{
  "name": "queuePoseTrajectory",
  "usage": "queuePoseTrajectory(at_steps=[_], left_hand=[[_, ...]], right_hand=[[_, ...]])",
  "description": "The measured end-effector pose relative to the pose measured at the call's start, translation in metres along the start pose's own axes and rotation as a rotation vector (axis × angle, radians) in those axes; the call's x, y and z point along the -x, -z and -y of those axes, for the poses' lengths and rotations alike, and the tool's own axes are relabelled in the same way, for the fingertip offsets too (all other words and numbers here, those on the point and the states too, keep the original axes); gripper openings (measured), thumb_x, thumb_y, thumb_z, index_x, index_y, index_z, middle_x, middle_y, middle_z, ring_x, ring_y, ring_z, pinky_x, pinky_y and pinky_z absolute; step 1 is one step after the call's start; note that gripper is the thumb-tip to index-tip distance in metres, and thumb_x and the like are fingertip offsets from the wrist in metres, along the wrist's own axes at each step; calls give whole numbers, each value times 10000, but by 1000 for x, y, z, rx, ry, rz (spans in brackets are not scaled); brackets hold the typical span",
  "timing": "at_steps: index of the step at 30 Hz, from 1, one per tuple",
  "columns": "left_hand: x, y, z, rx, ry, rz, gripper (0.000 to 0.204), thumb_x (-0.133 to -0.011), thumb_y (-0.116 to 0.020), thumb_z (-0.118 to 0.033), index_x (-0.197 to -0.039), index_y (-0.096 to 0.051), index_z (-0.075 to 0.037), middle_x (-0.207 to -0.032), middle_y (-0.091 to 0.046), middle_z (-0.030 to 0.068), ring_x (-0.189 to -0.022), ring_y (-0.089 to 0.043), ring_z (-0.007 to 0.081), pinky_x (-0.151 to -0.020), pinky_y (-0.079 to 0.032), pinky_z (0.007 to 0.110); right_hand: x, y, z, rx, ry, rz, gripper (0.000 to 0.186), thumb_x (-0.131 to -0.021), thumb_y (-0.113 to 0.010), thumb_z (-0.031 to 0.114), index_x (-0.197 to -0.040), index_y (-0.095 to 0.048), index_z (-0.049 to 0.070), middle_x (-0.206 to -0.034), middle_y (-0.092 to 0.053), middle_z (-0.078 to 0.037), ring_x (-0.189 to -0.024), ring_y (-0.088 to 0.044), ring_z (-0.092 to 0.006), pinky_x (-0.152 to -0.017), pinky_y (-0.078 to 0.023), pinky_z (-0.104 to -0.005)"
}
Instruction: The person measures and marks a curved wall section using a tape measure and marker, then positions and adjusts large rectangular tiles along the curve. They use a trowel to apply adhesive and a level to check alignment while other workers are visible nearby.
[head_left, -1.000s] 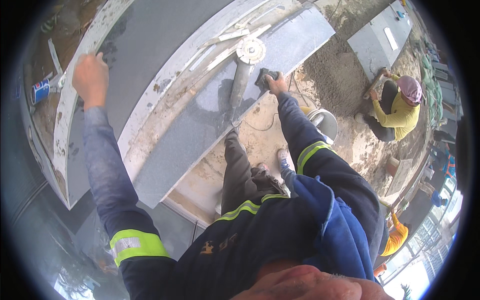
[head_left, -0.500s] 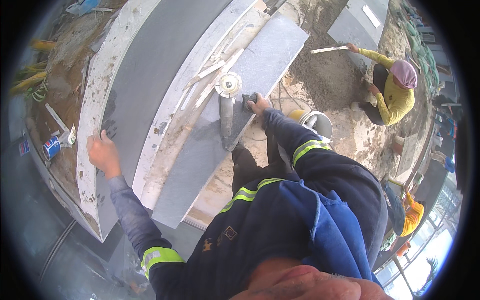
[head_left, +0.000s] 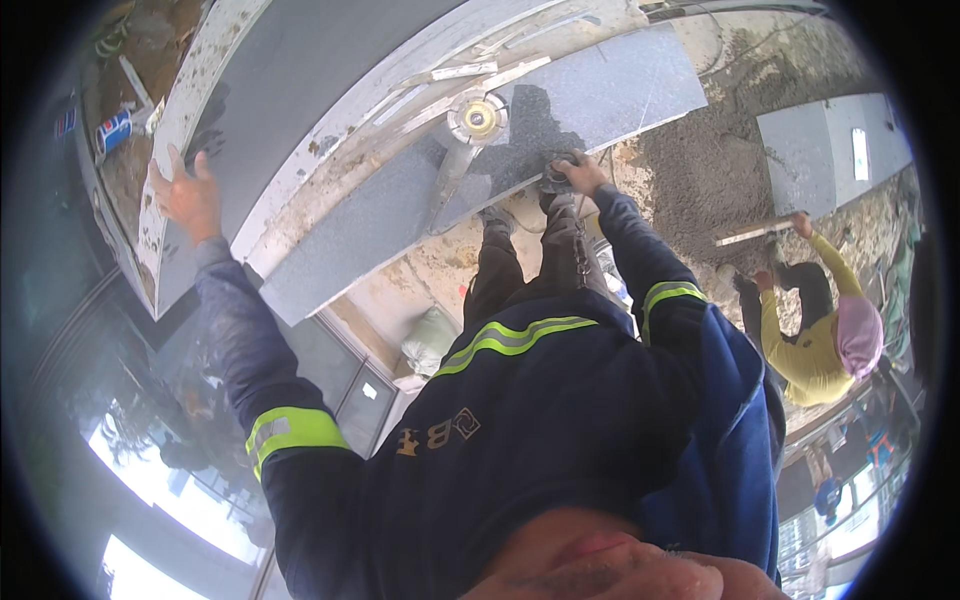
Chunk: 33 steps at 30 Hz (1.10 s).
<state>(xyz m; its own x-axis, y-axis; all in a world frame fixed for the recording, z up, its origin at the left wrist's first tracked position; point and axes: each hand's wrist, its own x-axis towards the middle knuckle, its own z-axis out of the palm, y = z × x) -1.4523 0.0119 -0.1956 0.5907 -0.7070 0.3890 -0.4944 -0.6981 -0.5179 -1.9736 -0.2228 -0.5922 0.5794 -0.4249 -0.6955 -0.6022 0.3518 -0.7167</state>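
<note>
My left hand has its fingers spread and holds nothing, by the white, stained edge of the long dark grey panel at left. My right hand is closed on a dark wad at the near edge of a long grey stone slab; whether it is sponge or cloth I cannot tell. A dark wet patch spreads over the slab just beyond it. Left of that hand, an angle grinder lies on the slab, its round disc facing up. Neither hand touches the grinder.
White strips lie along the ledge beyond the slab. At right, a crouching person in yellow holds a pale straight bar over grey mortar, near another grey slab. A blue-and-white can stands far left.
The view has turned, so the slab lies more crosswise. A wet patch has appeared on the slab beside the wad. My left hand's fingers have spread apart.
</note>
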Motion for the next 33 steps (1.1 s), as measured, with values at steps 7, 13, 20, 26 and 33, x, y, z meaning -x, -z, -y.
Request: queuePoseTrajectory(at_steps=[7, 13, 20, 26, 33], left_hand=[[290, 8, -103, 776, 146, 514, 523, -929, -719, -348, -1386, -615, -117, -1462, -516, 232, -1350, -485, 413, -1145, -390, 465], [540, 82, -128, 900, 637, 989, 460, -840, -805, -312, -1194, -719, -31, -1252, -623, 271, -1233, -573, 418, -1057, -477, 451], [485, 89, -124, 1432, 1161, 823, 443, -979, -659, -388, -1185, -718, 1, -1061, -749, 124, -921, -716, 219, -836, -562, 339], [371, 111, -123, 2132, 1625, 770, 618, -1054, -525, -512, -1454, -431, -50, -1276, -576, 103, -1059, -636, 188, -802, -578, 364], [369, 76, -118, 2128, 1207, 871, 578, -1059, -503, -489, -1403, -497, -25, -1286, -613, 175, -1112, -647, 290, -914, -539, 416]], right_hand=[[30, 75, 28, -56, -288, -281, 435, -877, -718, 426, -1085, -733, 45, -908, -739, -77, -742, -697, -179, -553, -535, -359], [41, 26, 69, 323, -157, 15, 445, -873, -722, 413, -1051, -732, 5, -872, -749, -80, -730, -688, -156, -577, -533, -351], [102, -144, 151, 569, 370, 619, 428, -812, -792, 235, -1123, -683, -39, -941, -749, -127, -831, -711, -189, -765, -570, -353], [173, -277, 210, 586, 404, 806, 516, -785, -804, 143, -1236, -643, -49, -1083, -732, -157, -948, -709, -204, -833, -571, -347], [163, -272, 223, 353, 47, 937, 620, -838, -677, 43, -1437, -530, -18, -1198, -681, -128, -1022, -683, -208, -819, -592, -361]])
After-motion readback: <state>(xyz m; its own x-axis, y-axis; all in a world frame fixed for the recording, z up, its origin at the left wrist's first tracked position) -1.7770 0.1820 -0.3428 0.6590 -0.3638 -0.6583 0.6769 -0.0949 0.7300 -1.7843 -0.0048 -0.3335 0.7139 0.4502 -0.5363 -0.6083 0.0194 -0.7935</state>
